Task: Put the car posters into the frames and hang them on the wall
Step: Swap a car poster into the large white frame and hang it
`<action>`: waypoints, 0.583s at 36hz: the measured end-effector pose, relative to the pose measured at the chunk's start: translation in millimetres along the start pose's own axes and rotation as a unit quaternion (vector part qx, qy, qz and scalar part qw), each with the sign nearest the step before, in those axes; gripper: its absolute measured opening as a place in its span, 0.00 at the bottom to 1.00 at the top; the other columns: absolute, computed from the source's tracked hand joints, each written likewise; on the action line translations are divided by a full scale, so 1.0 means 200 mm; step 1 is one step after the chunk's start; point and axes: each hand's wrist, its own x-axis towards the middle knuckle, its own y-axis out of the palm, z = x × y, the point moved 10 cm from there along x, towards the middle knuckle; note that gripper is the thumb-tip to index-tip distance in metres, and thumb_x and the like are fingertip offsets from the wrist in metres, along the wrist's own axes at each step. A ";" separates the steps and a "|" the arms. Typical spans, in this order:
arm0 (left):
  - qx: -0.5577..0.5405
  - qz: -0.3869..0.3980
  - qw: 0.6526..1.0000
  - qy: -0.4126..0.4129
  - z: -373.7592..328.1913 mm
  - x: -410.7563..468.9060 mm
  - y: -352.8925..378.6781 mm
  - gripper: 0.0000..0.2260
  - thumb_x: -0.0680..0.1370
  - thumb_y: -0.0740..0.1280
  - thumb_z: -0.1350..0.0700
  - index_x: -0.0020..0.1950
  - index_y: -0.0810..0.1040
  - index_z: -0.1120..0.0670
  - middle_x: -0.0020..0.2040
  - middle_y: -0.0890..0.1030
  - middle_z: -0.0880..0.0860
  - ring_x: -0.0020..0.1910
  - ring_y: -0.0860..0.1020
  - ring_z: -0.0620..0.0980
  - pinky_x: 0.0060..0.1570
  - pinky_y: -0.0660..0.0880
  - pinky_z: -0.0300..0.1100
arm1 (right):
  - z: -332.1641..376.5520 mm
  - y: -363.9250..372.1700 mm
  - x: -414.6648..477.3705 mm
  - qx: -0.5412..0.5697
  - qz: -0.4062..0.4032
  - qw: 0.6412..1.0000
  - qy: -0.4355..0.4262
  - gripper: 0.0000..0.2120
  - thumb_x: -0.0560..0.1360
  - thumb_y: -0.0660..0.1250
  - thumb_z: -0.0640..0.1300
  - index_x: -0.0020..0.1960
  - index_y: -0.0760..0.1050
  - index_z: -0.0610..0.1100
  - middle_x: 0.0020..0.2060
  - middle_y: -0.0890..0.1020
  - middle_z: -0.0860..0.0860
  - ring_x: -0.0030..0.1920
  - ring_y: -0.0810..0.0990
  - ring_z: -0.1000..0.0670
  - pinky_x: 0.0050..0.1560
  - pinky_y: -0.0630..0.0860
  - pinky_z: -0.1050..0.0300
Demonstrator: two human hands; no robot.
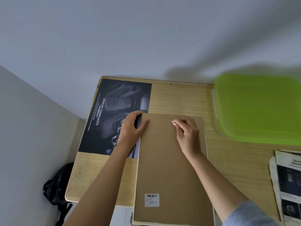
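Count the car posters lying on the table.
2: a dark poster left of the frame, partly under it; a wrinkled poster at the table's right edge. More may lie beneath.

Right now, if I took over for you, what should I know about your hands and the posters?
Left hand: grips the frame by its upper left edge.
Right hand: pinches a small tab on the frame's brown back.
Things: the frame lies face down on the table; a dark car poster lies flat just left of it; more printed sheets at the table's right edge.
Done: nothing hangs on the wall; whether this frame holds a poster is hidden.
To do: frame the dark poster, hang the frames.
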 end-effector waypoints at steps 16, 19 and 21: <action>0.022 0.044 0.999 -0.005 0.00 0.02 0.04 0.21 0.76 0.62 0.43 0.64 0.73 0.54 0.60 0.74 0.49 0.59 0.72 0.47 0.61 0.69 0.46 | -0.04 -0.01 0.02 0.001 -0.004 1.000 0.005 0.10 0.70 0.65 0.26 0.42 0.80 0.38 0.37 0.79 0.47 0.40 0.76 0.47 0.44 0.70 0.66; 0.023 0.036 0.999 0.000 -0.01 0.01 0.03 0.18 0.77 0.64 0.47 0.64 0.73 0.54 0.60 0.74 0.49 0.59 0.71 0.46 0.62 0.68 0.44 | -0.04 -0.02 0.01 -0.003 -0.003 1.000 0.003 0.10 0.70 0.65 0.26 0.42 0.80 0.38 0.36 0.79 0.47 0.40 0.76 0.47 0.45 0.68 0.68; 0.023 0.033 0.999 -0.001 -0.01 0.00 0.03 0.18 0.77 0.64 0.48 0.64 0.73 0.54 0.61 0.74 0.50 0.60 0.71 0.47 0.62 0.66 0.43 | -0.04 -0.02 0.01 -0.003 -0.002 1.000 0.003 0.09 0.70 0.65 0.26 0.42 0.80 0.38 0.37 0.79 0.47 0.40 0.76 0.47 0.45 0.68 0.68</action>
